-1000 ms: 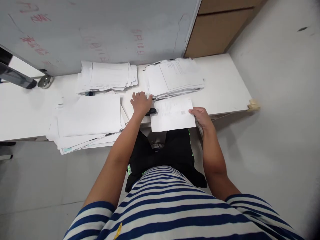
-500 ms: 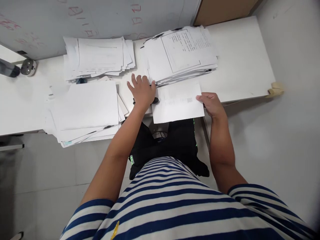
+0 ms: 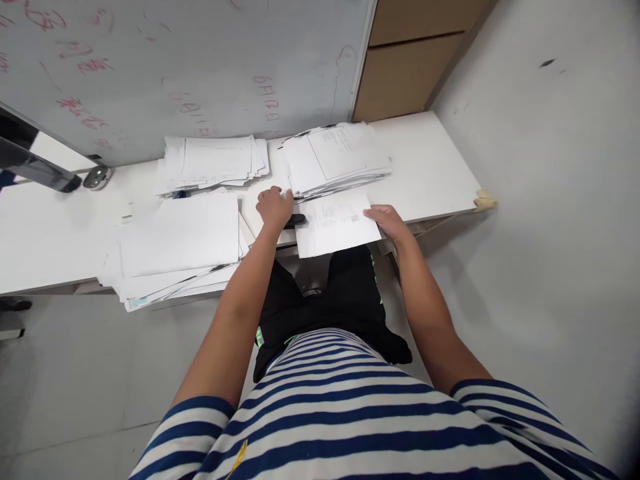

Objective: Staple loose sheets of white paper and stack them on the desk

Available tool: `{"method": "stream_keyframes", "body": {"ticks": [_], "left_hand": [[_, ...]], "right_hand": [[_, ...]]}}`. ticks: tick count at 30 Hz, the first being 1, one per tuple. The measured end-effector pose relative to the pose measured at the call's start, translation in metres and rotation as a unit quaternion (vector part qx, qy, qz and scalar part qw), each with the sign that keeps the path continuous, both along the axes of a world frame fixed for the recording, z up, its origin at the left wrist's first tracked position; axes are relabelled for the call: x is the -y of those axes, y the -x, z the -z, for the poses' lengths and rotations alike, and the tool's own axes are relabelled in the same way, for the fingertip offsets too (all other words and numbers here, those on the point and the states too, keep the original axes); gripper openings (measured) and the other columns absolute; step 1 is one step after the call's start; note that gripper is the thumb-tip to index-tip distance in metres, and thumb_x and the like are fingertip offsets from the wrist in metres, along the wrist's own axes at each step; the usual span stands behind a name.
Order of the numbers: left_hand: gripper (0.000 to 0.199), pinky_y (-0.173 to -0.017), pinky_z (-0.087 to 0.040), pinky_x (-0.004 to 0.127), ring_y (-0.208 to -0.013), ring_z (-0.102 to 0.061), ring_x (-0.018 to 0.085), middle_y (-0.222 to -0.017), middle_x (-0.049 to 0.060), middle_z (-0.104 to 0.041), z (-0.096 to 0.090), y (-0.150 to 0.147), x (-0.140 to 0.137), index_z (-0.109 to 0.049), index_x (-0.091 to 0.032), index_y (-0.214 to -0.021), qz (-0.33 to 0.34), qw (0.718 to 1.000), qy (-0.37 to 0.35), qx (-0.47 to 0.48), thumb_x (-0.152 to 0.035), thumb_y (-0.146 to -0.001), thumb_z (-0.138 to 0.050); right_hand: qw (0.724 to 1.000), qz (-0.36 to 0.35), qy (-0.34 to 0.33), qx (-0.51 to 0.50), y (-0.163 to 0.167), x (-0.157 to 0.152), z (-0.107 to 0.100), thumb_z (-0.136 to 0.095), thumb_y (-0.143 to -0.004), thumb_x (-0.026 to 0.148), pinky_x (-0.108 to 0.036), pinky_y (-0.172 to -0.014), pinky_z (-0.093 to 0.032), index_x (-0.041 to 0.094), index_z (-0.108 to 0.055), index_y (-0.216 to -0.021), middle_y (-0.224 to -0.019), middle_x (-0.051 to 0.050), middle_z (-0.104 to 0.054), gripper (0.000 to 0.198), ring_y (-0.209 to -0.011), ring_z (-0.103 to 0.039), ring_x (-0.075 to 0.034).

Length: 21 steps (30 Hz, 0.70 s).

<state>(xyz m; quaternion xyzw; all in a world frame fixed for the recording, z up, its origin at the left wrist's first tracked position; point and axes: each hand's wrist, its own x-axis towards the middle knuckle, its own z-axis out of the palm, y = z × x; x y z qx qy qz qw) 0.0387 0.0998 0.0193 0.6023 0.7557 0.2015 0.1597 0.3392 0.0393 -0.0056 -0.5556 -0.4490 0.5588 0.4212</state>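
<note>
Near the table's front edge lies a white printed sheet of paper (image 3: 335,230), its front part jutting over the edge. My right hand (image 3: 387,221) pinches the sheet's right edge, thumb on top. My left hand (image 3: 274,208) is above the table at the sheet's left, fingers loosely bent and thumb apart, with nothing visible in its grasp. A black object, possibly a stapler (image 3: 296,221), shows beside that wrist, touching or close to the sheet's left edge; my hand hides part of it. Just behind the sheet rises a thick paper stack (image 3: 335,157) with print on top.
Two more paper stacks stand at the left, one at the back (image 3: 217,160) and one at the front (image 3: 180,233) overhanging the edge. A whiteboard (image 3: 210,60) with red writing backs the table (image 3: 425,160). Brown cardboard (image 3: 410,73) and a wall are at right.
The camera view has tilted up, showing more whiteboard. My left hand's fingers, spread before, are now more bent. My right hand keeps its pinch on the sheet.
</note>
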Motion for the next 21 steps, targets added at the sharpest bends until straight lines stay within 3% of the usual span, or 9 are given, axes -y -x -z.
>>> {"method": "stream_keyframes", "body": {"ticks": [21], "left_hand": [[0.036, -0.103, -0.038, 0.059, -0.132, -0.042, 0.04, -0.132, 0.02, -0.058, -0.0025, -0.0015, 0.0067, -0.057, -0.021, -0.114, -0.008, 1.0, 0.002, -0.011, -0.046, -0.092, -0.044]], "right_hand": [[1.0, -0.008, -0.021, -0.012, -0.003, -0.0013, 0.0083, -0.076, -0.068, 0.047, -0.025, -0.054, -0.036, 0.018, -0.062, -0.063, -0.059, 0.002, -0.058, 0.032, -0.056, -0.049, -0.012]]}}
